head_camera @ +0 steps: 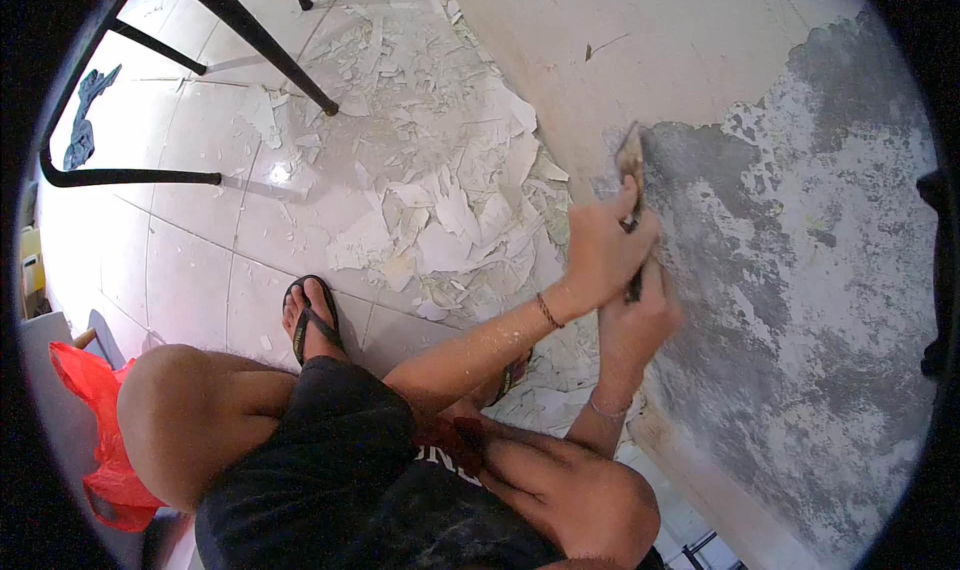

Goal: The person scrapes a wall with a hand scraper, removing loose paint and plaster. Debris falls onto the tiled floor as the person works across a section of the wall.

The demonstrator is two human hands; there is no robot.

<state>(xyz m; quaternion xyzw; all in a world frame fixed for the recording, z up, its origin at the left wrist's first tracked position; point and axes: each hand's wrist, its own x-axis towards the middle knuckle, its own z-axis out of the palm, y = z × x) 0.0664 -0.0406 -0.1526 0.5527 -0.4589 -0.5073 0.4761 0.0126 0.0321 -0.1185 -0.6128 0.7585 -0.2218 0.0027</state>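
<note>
My left hand (611,247) and my right hand (645,311) both grip the dark handle of a scraper (631,157), the left nearer the blade. The scraper's metal blade lies against the wall at the edge between cream paint (675,52) and a bared grey, patchy surface (817,270). Motion blurs the blade and both hands. Paint flakes (465,225) lie heaped on the floor along the foot of the wall, left of my hands.
Black metal furniture legs (270,52) stand on the tiled floor (195,232) at upper left. A dark cloth or bag (86,116) lies beyond them. A red plastic bag (105,450) hangs beside my knee at lower left. My sandalled foot (315,318) rests near the flakes.
</note>
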